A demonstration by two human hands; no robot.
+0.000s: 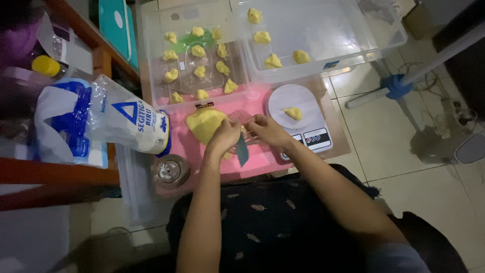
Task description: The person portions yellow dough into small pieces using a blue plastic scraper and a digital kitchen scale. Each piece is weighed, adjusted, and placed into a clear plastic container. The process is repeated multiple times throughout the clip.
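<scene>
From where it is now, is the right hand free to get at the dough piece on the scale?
Probably yes: the right hand is just beside the scale, and nothing covers the dough piece.

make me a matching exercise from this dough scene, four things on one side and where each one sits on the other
Things:
1. large dough lump
2. single dough piece
3. flour bag
4. round tin

Places:
a. on the white kitchen scale
b. on the pink mat, just beyond the left hand
c. at the mat's near left corner
d. lying left of the mat

Pairs: 1-b, 2-a, 3-d, 4-c
</scene>
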